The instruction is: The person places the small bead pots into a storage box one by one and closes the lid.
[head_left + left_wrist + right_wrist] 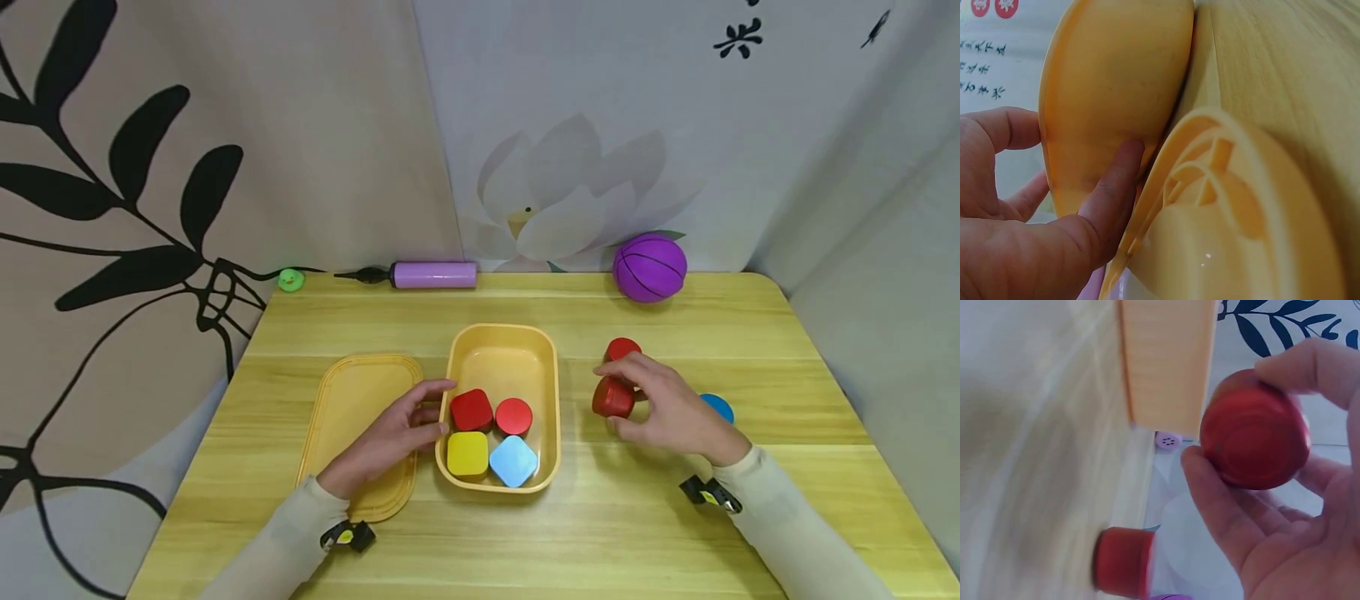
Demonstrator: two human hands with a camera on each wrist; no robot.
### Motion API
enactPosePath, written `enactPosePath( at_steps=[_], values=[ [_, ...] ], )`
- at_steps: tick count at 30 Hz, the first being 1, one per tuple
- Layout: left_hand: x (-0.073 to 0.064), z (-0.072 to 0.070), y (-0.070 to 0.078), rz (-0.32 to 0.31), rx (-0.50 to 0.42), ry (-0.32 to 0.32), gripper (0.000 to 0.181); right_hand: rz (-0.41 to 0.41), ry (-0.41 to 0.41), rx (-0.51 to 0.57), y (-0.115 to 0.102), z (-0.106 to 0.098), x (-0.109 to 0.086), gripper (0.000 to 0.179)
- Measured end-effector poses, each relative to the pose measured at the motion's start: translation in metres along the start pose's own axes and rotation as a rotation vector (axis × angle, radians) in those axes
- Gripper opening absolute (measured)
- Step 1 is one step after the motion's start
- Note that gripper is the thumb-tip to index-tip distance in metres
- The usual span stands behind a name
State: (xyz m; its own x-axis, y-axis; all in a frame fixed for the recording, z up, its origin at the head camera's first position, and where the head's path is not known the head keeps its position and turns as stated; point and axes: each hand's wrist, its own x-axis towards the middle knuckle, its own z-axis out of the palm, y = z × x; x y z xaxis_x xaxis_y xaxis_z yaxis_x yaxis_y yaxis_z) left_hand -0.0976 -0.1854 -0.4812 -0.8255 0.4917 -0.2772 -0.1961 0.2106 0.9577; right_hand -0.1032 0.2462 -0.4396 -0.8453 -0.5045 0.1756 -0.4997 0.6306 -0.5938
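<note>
My right hand point(663, 406) pinches a red cylinder block point(1257, 440) between thumb and fingers, to the right of a yellow plastic box. A second red cylinder block point(622, 348) stands on the table just beyond that hand. Resting against the left wall of the yellow box point(551, 400) is my left hand point(397, 429), its thumb against the outer wall and a fingertip at the rim. Inside the box sit a red square block point(472, 411), a red round block point(513, 417), a yellow square block point(467, 455) and a light blue square block point(513, 462).
A yellow lid point(367, 383) lies left of the box, partly under my left arm. A blue block point(717, 407) is partly hidden behind my right hand. Along the back edge are a purple pump point(435, 275), a purple ball point(650, 267) and a small green toy point(291, 280).
</note>
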Motion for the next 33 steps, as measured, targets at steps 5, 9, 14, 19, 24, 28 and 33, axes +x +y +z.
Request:
enactPosePath(
  at_steps=[5,9,14,19,24,28,33],
  values=[
    [0.0,0.001,0.0,-0.001,0.009,0.002,0.064,-0.04,0.025,0.056,-0.009,-0.002,0.007,0.052],
    [-0.001,0.001,0.001,0.002,0.017,0.005,0.065,-0.064,0.036,0.07,-0.015,-0.001,0.014,0.049],
    [-0.001,0.001,0.001,0.004,0.019,0.008,0.064,-0.088,0.056,0.069,-0.022,0.001,0.025,0.047],
    [-0.001,0.002,0.001,0.008,0.012,0.006,0.064,-0.095,0.046,0.071,-0.025,0.005,0.038,0.053],
    [0.0,0.001,0.002,0.008,0.005,0.003,0.065,-0.097,0.014,0.029,-0.031,0.008,0.052,0.071],
    [0.001,0.001,0.004,0.003,0.012,0.007,0.065,-0.105,0.001,-0.006,-0.035,0.012,0.064,0.074],
    [0.001,0.0,0.003,-0.006,0.015,0.004,0.065,-0.116,-0.026,-0.018,-0.037,0.024,0.082,0.07]
  ],
)
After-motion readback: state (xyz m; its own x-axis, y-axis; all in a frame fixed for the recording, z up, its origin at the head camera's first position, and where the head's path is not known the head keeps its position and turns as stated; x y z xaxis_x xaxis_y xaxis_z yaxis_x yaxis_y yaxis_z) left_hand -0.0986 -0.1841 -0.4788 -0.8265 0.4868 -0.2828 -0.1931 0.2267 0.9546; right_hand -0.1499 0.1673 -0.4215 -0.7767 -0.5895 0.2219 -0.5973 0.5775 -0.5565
